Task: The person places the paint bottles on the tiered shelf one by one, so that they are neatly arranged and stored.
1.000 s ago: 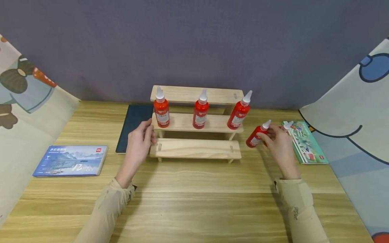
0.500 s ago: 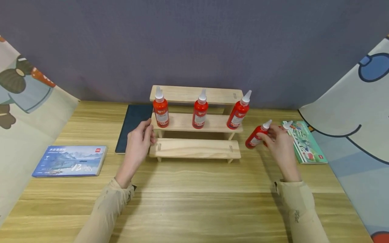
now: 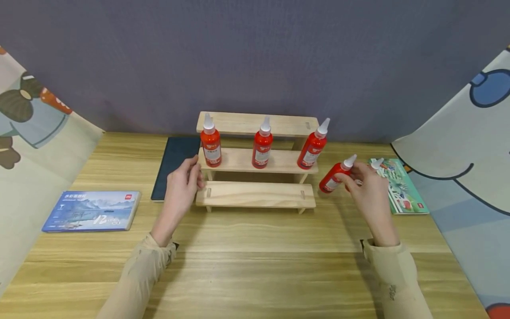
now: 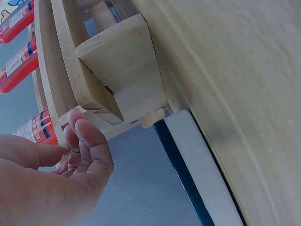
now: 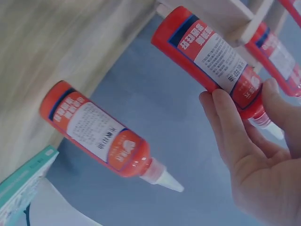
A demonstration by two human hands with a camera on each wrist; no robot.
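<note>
My right hand (image 3: 368, 188) grips a red squeeze bottle (image 3: 334, 178) with a white nozzle, to the right of the wooden step stand (image 3: 255, 195). In the right wrist view this bottle (image 5: 207, 56) tilts, thumb and fingers around its upper part. A second red bottle (image 5: 96, 129) stands on the table beside it, mostly hidden behind my hand in the head view. Three similar bottles stand along the middle step: left (image 3: 211, 146), centre (image 3: 262, 148) and right (image 3: 312, 150). My left hand (image 3: 183, 184) pinches the left end of the stand's middle board (image 4: 51, 80).
A dark flat book (image 3: 175, 164) lies left of the stand, partly behind my left hand. Farther left is a blue paint box (image 3: 91, 212). A green illustrated book (image 3: 404, 190) lies at the right. A grey wall panel (image 3: 255, 57) rises behind the stand.
My right hand has shifted the red bottle slightly left and up, away from the second bottle. My left hand has stayed at the stand.
</note>
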